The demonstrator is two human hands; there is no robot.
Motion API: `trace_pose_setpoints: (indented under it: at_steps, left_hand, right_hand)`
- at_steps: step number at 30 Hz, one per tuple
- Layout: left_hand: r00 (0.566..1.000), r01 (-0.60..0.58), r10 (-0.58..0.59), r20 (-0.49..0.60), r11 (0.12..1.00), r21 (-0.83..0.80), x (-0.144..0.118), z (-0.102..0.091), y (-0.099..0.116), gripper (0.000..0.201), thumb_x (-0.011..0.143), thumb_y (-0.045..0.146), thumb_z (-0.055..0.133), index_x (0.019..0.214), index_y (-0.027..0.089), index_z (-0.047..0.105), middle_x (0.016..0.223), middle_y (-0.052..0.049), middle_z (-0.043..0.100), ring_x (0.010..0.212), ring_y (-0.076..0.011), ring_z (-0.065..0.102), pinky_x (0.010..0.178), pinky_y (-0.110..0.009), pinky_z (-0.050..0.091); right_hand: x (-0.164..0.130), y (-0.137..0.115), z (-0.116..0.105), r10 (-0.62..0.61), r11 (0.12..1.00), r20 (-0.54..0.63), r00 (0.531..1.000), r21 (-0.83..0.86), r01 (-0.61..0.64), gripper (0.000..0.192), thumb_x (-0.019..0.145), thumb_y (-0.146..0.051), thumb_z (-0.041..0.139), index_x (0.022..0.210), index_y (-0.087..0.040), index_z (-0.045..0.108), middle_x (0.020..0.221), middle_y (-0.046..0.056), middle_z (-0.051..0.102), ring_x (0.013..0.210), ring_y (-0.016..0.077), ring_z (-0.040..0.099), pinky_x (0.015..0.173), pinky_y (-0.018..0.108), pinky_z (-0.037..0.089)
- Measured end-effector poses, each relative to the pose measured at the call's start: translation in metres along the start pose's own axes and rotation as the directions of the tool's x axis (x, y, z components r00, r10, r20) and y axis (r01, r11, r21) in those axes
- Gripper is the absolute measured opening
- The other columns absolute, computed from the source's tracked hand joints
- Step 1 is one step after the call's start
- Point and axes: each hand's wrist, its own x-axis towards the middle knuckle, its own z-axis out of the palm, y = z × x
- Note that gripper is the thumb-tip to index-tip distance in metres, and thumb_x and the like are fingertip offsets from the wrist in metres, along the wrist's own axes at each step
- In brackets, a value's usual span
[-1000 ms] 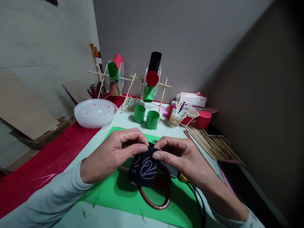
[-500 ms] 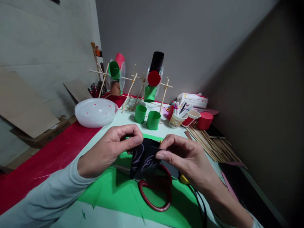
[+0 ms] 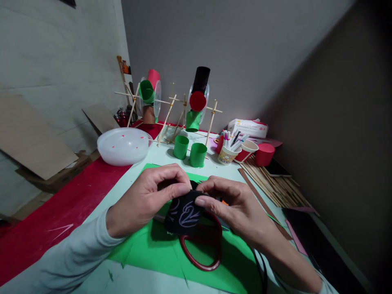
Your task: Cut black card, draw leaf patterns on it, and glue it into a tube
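Both hands pinch one small black paper piece (image 3: 183, 215) with a pale line drawing on it, curled into a loop. My left hand (image 3: 147, 198) grips its upper left edge between thumb and fingers. My right hand (image 3: 232, 204) pinches its upper right edge. The piece hangs just above a green paper sheet (image 3: 159, 253) on the table. Red-handled scissors (image 3: 203, 251) lie on that sheet directly under the piece, partly hidden by it.
Two green paper cups (image 3: 190, 151) stand beyond the sheet, before a stick frame (image 3: 180, 114) carrying green, red and black tubes. A white bowl (image 3: 124, 146) sits left. Cups of markers (image 3: 229, 151), a red cup (image 3: 263, 154) and bamboo sticks (image 3: 272, 183) lie right.
The black piece was turned edge-on and lifted half a second ago; now it is lowered again with the drawing facing me, and my hands are closer together.
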Motion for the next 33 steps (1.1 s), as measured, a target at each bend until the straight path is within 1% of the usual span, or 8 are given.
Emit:
trace_pose_setpoints:
  at_steps: [6,9,12,17,20,22,29,33]
  left_hand:
    - [0.992,0.014,-0.019,-0.126,0.999,-0.035,-0.001,0.006,-0.002,0.016,0.09,0.029,0.062,0.08,0.02,0.069,0.09,-0.001,0.068,0.082,-0.0149,0.06,0.073,-0.023,0.045]
    - [0.933,0.058,-0.102,-0.344,0.989,-0.137,0.0,0.008,-0.007,0.013,0.088,0.031,0.066,0.097,0.022,0.069,0.093,0.001,0.066,0.071,-0.0106,0.054,0.065,-0.021,0.044]
    - [0.871,0.078,-0.209,-0.445,0.952,-0.296,0.001,0.009,-0.013,0.016,0.083,0.033,0.072,0.09,0.02,0.066,0.08,0.003,0.061,0.065,-0.0102,0.05,0.058,-0.02,0.043]
    - [0.88,0.226,-0.412,-0.234,0.798,-0.558,0.001,0.019,-0.02,0.024,0.081,0.04,0.074,0.079,0.017,0.065,0.074,0.001,0.058,0.065,-0.0124,0.052,0.054,-0.022,0.045]
    - [0.897,0.264,-0.438,-0.055,0.632,-0.729,0.001,0.025,-0.022,0.021,0.079,0.036,0.077,0.08,0.016,0.071,0.074,0.0,0.057,0.066,-0.0128,0.052,0.057,-0.023,0.047]
    - [0.901,0.263,-0.433,-0.023,0.587,-0.765,0.0,0.028,-0.022,0.019,0.077,0.033,0.08,0.082,0.016,0.073,0.077,-0.001,0.059,0.067,-0.0122,0.051,0.059,-0.023,0.048]
    - [0.896,0.241,-0.439,-0.07,0.611,-0.754,-0.004,0.037,-0.019,0.036,0.079,0.023,0.079,0.114,0.02,0.069,0.095,-0.001,0.064,0.075,-0.0107,0.049,0.068,-0.021,0.044]
    - [0.888,0.256,-0.449,-0.096,0.658,-0.708,-0.004,0.037,-0.02,0.045,0.076,0.023,0.082,0.118,0.019,0.066,0.088,0.001,0.063,0.069,-0.0103,0.044,0.063,-0.02,0.041]
  right_hand:
    - [-0.001,0.0,0.0,-0.057,0.998,-0.075,0.996,-0.026,0.055,0.017,0.084,-0.032,0.074,0.08,-0.015,0.072,0.075,0.001,0.065,0.068,0.0137,0.057,0.061,0.024,0.044]
    - [0.001,0.006,0.0,-0.042,0.998,-0.185,0.982,0.041,0.051,0.013,0.083,-0.029,0.074,0.079,-0.017,0.071,0.073,0.0,0.064,0.064,0.0126,0.056,0.058,0.023,0.044]
    - [0.004,0.012,0.0,-0.014,0.989,-0.324,0.946,0.134,0.06,0.014,0.078,-0.031,0.078,0.078,-0.018,0.071,0.07,-0.001,0.063,0.062,0.0124,0.054,0.056,0.023,0.043]
    - [0.006,0.014,0.0,0.028,0.966,-0.415,0.909,0.246,0.083,0.016,0.076,-0.033,0.08,0.079,-0.018,0.072,0.073,-0.001,0.064,0.068,0.0139,0.057,0.061,0.024,0.046]
    - [0.007,0.013,0.0,0.036,0.959,-0.433,0.901,0.269,0.091,0.018,0.075,-0.034,0.079,0.08,-0.018,0.072,0.075,0.0,0.065,0.07,0.0149,0.058,0.063,0.025,0.047]
    - [0.007,0.013,0.0,0.018,0.96,-0.455,0.89,0.256,0.111,0.018,0.076,-0.033,0.079,0.081,-0.018,0.072,0.076,0.001,0.065,0.071,0.0152,0.058,0.064,0.026,0.047]
    - [0.008,0.016,0.01,-0.087,0.984,-0.455,0.886,0.1,0.147,0.01,0.083,-0.027,0.072,0.08,-0.018,0.073,0.076,0.002,0.067,0.072,0.0163,0.061,0.065,0.026,0.047]
    - [0.004,0.012,0.017,-0.152,0.983,-0.451,0.88,0.023,0.182,0.01,0.086,-0.024,0.068,0.079,-0.019,0.072,0.075,0.001,0.066,0.07,0.0158,0.06,0.063,0.025,0.046]
